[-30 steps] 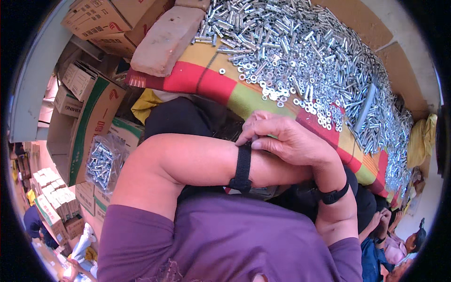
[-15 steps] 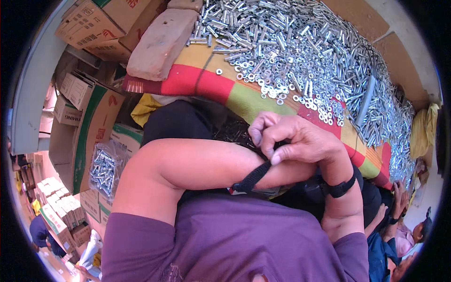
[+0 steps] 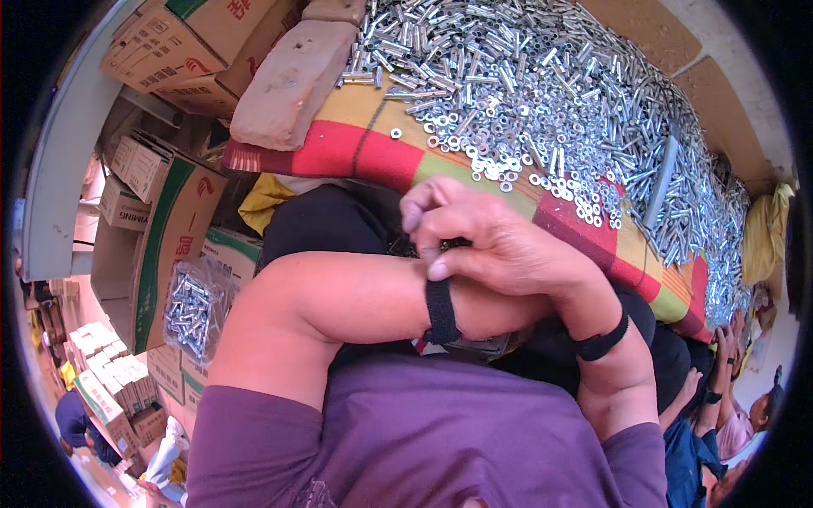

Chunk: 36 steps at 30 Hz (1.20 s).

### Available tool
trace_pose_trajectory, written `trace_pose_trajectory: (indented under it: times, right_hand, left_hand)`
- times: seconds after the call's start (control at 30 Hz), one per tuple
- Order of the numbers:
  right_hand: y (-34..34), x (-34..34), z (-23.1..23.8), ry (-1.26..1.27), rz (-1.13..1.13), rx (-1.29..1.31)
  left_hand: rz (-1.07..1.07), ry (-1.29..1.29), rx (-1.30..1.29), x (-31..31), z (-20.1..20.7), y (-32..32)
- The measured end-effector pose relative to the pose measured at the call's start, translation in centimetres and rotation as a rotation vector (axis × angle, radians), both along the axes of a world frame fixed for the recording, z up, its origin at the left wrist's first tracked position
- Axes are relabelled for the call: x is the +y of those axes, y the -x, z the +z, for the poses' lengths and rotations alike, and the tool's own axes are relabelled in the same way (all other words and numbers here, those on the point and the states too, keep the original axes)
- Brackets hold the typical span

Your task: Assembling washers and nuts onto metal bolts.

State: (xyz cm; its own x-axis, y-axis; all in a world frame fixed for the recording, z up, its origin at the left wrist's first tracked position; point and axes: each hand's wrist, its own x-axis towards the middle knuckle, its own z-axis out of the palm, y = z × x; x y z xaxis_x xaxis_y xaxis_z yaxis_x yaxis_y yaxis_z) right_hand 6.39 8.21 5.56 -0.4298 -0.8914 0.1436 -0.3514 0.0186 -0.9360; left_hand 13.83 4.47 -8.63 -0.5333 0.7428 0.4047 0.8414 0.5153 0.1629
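Note:
My left forearm [image 3: 339,300] lies across my lap, pointing right, with a black wrist strap [image 3: 440,311] wrapped around it. My right hand [image 3: 495,241] rests on top of that wrist, its thumb and fingertips pinched on the upper end of the strap. A second black strap [image 3: 601,343] circles my right wrist. My left hand is mostly hidden under my right hand, and its fingers do not show.
A big heap of silver bolts and nuts [image 3: 542,93] lies on a striped red, yellow and green cloth [image 3: 356,157]. A brick [image 3: 292,80] sits at its left edge. Cardboard boxes [image 3: 169,229] and a bag of bolts [image 3: 190,305] stand left. Another person's hands [image 3: 720,372] show lower right.
My right hand had pulled the strap's end away from my left wrist; now the strap lies flat around the wrist with my fingers pressed on its top.

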Motion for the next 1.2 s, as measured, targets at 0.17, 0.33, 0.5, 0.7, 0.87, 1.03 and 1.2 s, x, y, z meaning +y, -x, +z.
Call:
trace_pose_trajectory:
  times: [0.17, 0.33, 0.5, 0.7, 0.87, 1.03, 1.2]
  right_hand:
    - [-0.4, -1.6, -0.4, -0.081, -0.024, 0.02]
    - [1.5, 0.6, -1.9, 0.049, -0.247, 0.032]
    - [1.8, 3.8, 1.0, 0.074, -0.522, -0.049]
    - [1.6, 9.3, 3.5, 0.439, -0.998, 0.152]
    - [2.4, 9.8, 1.5, 0.231, -0.913, 1.034]
    - [2.1, 6.5, 1.6, 0.071, -0.696, 1.293]
    - [3.9, 6.8, 0.4, -0.077, -0.866, 1.254]
  left_hand:
    - [0.02, 0.101, 0.043, -0.3, 0.3, 0.7]
    - [-0.006, 0.179, 0.122, 0.9, 1.5, 3.0]
    - [-0.398, -0.569, -1.129, 1.2, 5.8, 5.2]
    - [0.161, -0.9, -1.63, -2.0, 9.2, 9.7]
    - [0.005, -1.517, -1.93, -4.1, 9.6, 13.0]
    - [-0.17, -1.526, -1.702, -1.4, 11.7, 9.7]
    - [-0.079, -1.655, -1.839, 0.7, 10.8, 9.2]
